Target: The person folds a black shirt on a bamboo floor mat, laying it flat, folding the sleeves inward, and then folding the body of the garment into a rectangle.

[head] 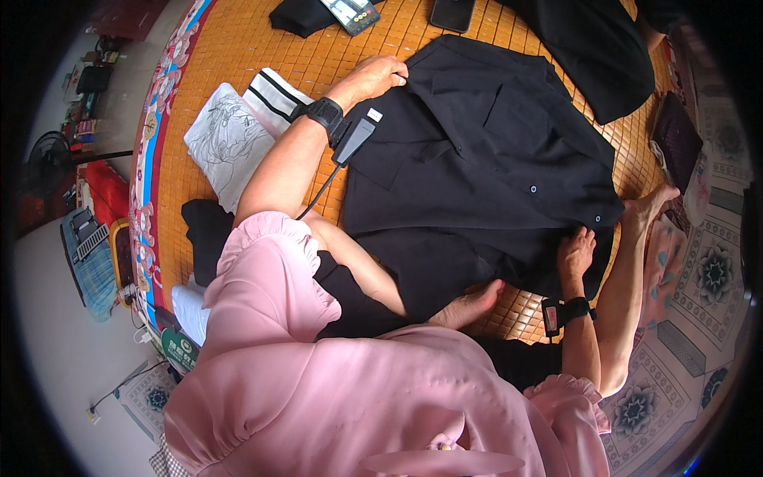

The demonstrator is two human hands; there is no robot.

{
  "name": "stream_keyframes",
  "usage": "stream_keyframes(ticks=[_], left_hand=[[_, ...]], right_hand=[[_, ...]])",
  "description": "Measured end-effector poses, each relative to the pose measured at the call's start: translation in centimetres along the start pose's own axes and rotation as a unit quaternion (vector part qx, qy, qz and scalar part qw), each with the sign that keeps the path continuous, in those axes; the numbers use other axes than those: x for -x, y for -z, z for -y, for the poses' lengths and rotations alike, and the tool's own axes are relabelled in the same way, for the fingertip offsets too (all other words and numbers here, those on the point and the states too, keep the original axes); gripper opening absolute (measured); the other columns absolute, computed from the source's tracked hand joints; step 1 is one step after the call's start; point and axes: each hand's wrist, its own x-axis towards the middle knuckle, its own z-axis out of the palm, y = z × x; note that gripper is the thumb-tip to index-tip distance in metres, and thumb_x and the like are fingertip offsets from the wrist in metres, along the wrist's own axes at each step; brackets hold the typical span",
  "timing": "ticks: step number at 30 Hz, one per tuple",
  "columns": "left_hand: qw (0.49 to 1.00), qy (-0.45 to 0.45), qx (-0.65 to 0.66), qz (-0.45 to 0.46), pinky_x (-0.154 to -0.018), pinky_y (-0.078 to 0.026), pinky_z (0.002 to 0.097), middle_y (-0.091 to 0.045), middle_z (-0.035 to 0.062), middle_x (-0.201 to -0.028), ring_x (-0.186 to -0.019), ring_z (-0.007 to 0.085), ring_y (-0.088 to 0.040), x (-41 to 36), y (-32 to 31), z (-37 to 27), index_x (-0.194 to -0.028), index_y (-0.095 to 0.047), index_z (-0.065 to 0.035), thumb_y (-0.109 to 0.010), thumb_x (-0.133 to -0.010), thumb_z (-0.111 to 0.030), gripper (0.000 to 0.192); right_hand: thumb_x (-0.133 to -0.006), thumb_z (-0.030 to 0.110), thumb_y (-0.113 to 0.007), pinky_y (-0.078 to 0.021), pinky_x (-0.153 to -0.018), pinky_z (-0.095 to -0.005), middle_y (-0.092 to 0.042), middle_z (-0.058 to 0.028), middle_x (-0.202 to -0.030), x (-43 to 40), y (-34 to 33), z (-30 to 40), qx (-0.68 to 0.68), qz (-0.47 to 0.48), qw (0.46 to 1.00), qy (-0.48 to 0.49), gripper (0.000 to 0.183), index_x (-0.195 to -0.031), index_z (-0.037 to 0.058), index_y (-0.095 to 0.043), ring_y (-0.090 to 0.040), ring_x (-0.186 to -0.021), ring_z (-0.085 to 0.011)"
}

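A black jacket [477, 161] with dark buttons and flap pockets is spread before me on a tan tile mat [226, 47]. My left hand [377, 76] pinches its upper left edge between thumb and fingers. Low on the right side of the garment, beside a button [598, 219], lies my right hand [577, 249]. Its fingertips touch the cloth; whether they grip a fold cannot be made out. Black straps with small devices circle both wrists. A cable runs from the grey device [357, 138] at the left wrist.
Left of the jacket lie a grey printed garment [225, 140], a striped white cloth [271, 98] and black cloth [207, 238]. Two phones [354, 15] are at the far edge. More black clothing [590, 59] lies at upper right, near another person's arm [651, 37]. My bare feet flank the jacket.
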Motion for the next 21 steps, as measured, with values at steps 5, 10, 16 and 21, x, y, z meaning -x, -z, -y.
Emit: stream_keyframes(ticks=[5,10,16,21], left_hand=[[1.0,0.001,-0.012,-0.028,-0.083,-0.046,0.04,-0.063,0.0134,-0.096,-0.095,0.031,-0.06,0.0,-0.2,-0.2,-0.098,-0.065,-0.0063,-0.063,-0.084,-0.014,0.017],[0.995,-0.006,-0.07,-0.072,-0.088,-0.045,0.0362,-0.06,0.0116,-0.105,-0.101,0.0298,-0.058,0.7,-1.4,0.1,-0.105,-0.062,-0.003,-0.058,-0.085,-0.006,0.02],[0.977,0.001,-0.035,-0.211,-0.089,-0.046,0.0379,-0.059,0.0096,-0.109,-0.105,0.0301,-0.057,3.6,-3.3,1.4,-0.106,-0.062,-0.0048,-0.05,-0.083,0.003,0.027],[0.959,0.053,-0.091,-0.265,-0.084,-0.046,0.0394,-0.059,0.0088,-0.1,-0.099,0.0297,-0.056,4.7,-2.7,0.7,-0.103,-0.063,-0.0076,-0.053,-0.079,0.002,0.028]], right_hand=[[-0.074,0.012,-0.06,-0.0455,-0.086,-0.0452,-0.05,-0.0182,-0.107,0.0,0.0,0.0,-0.009,-0.001,1.0,-0.007,0.029,-0.098,-0.0004,-0.051,-0.051,-0.102,-0.0371],[-0.075,0.013,-0.06,-0.0456,-0.086,-0.045,-0.05,-0.0178,-0.107,-0.1,-0.2,0.0,-0.008,-0.001,1.0,-0.005,0.029,-0.099,-0.0002,-0.051,-0.051,-0.102,-0.0368],[-0.075,0.013,-0.06,-0.0458,-0.086,-0.0445,-0.05,-0.0178,-0.107,0.1,-0.3,-0.2,-0.011,-0.002,1.0,-0.008,0.03,-0.101,-0.0001,-0.051,-0.051,-0.102,-0.0366],[-0.075,0.013,-0.06,-0.0459,-0.087,-0.0442,-0.05,-0.0178,-0.108,0.1,-0.1,0.1,-0.01,-0.009,1.0,-0.005,0.031,-0.101,-0.0002,-0.05,-0.051,-0.103,-0.0365]])
